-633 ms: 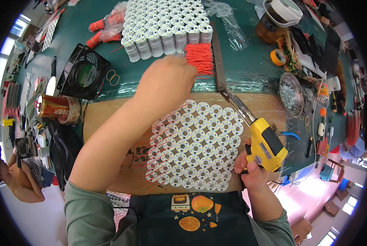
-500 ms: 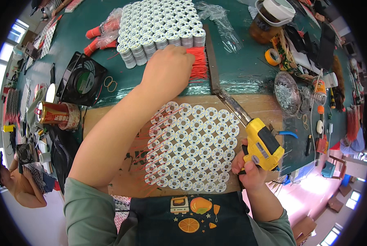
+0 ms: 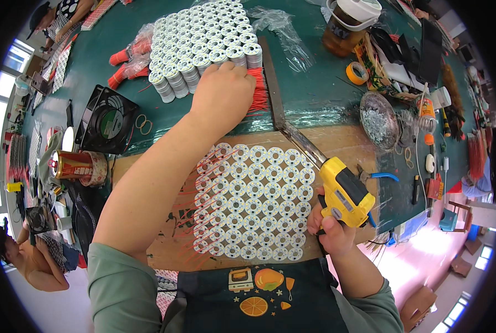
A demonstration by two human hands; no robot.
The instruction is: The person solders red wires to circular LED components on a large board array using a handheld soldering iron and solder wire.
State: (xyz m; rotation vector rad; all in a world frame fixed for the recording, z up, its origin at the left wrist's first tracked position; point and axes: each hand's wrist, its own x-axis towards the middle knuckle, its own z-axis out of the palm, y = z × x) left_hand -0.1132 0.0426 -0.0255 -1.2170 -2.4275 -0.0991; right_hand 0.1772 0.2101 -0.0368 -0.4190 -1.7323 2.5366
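Note:
My left hand (image 3: 224,99) reaches forward to a bundle of short red wires (image 3: 259,91) in front of stacked round white LED boards (image 3: 201,41). Its fingers are curled downward, with the tips hidden, so what they pinch does not show. In my right hand (image 3: 332,230) is a yellow-and-black soldering gun (image 3: 345,191), its long metal barrel pointing up and left to the end of a metal bar (image 3: 274,89). Between my arms lies a panel of round white LED boards (image 3: 253,202) in rows; red wires lie across its left columns.
A black fan (image 3: 108,119) and a red-and-gold can (image 3: 70,165) stand at left. Rightward are a metal bowl of pale bits (image 3: 380,123), orange tape (image 3: 357,72), blue-handled pliers (image 3: 382,176) and a lidded jar of brown liquid (image 3: 345,30). Other people sit at the far left.
The view has shifted a little, moving the table's things slightly leftward. My left hand stays at the red wires, and my right hand still grips the soldering gun.

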